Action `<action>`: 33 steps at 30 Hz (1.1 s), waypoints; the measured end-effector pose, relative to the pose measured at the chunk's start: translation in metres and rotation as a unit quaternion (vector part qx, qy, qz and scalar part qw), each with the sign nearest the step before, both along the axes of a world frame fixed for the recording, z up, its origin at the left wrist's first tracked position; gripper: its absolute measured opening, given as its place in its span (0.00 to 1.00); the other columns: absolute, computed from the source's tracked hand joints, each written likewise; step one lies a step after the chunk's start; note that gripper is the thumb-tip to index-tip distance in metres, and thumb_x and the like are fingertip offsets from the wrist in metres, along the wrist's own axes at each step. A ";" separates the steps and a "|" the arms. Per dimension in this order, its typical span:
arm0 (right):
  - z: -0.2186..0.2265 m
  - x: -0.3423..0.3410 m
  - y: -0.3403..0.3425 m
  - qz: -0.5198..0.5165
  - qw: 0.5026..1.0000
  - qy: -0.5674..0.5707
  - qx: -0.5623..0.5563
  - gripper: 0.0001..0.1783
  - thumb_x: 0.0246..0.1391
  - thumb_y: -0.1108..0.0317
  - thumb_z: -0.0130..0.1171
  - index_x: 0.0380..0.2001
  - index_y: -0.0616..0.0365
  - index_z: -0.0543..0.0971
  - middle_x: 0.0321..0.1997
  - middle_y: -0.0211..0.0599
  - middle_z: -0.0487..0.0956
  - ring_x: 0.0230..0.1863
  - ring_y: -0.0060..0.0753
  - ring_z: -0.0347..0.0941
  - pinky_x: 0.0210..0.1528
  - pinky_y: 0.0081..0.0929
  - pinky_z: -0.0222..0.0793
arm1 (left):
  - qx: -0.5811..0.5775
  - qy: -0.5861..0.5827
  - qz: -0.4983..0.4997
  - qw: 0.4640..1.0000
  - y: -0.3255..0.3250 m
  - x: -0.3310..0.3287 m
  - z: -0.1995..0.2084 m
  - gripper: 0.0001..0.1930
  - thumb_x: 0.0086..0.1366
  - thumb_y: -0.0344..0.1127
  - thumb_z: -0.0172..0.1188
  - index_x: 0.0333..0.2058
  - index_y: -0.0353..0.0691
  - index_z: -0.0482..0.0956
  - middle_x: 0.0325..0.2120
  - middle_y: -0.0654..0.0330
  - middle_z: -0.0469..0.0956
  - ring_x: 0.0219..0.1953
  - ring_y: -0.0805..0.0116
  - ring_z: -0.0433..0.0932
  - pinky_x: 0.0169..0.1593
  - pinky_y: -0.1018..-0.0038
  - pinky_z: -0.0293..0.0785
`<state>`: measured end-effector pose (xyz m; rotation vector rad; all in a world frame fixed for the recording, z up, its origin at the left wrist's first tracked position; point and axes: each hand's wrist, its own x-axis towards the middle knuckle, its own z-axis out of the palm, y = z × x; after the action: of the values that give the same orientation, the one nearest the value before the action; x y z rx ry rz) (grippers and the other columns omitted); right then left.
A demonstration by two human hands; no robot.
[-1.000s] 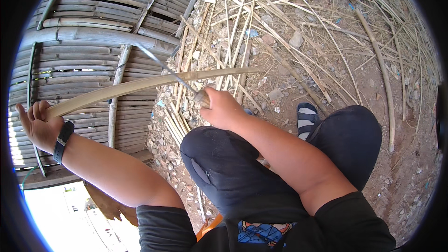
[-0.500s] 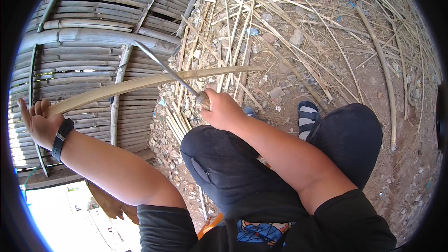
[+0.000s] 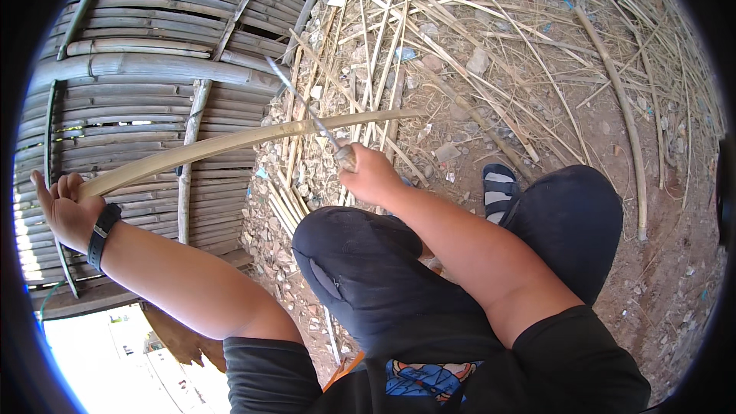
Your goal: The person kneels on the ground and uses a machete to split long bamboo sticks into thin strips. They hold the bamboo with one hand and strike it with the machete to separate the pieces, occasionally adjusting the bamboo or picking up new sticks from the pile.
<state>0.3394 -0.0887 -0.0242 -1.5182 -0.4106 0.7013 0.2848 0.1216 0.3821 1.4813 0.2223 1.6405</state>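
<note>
A long, split bamboo strip (image 3: 222,144) stretches from the far left to over the littered ground. Its left end rests in the grip of my left hand (image 3: 73,213), at the thumb side, with some fingers lifted off it. In my right hand (image 3: 373,174), closed round a short wooden handle, is a long knife (image 3: 301,97). Its thin blade slants up and left across the strip, seemingly touching or very close to it; the exact contact cannot be made out. The strip's right end hangs free past the knife.
A bamboo-slat wall (image 3: 153,107) stands on the left, with a bamboo post (image 3: 192,155) against it. Cut bamboo strips (image 3: 395,50) and stones litter the ground ahead. Farther right lies a long pole (image 3: 618,100). My bent knees (image 3: 360,261) are below my hands.
My right hand has shifted slightly to the right, and the knife blade now crosses the strip farther right and at a steeper slant. My left hand has hardly moved.
</note>
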 end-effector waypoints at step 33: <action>-0.002 0.002 0.014 0.024 0.986 -0.157 0.045 0.23 0.45 0.64 0.61 0.45 0.63 0.78 0.32 0.51 0.80 0.35 0.49 0.79 0.41 0.41 0.73 | -0.017 -0.019 -0.339 0.940 0.036 -0.037 -0.008 0.20 0.58 0.30 0.68 0.19 0.47 0.62 0.14 0.71 0.55 0.17 0.78 0.51 0.24 0.79 0.48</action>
<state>0.3409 -0.0744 -0.0257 -1.5407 -0.7093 0.4734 0.2478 0.1577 0.3741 1.2970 -0.2615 1.0930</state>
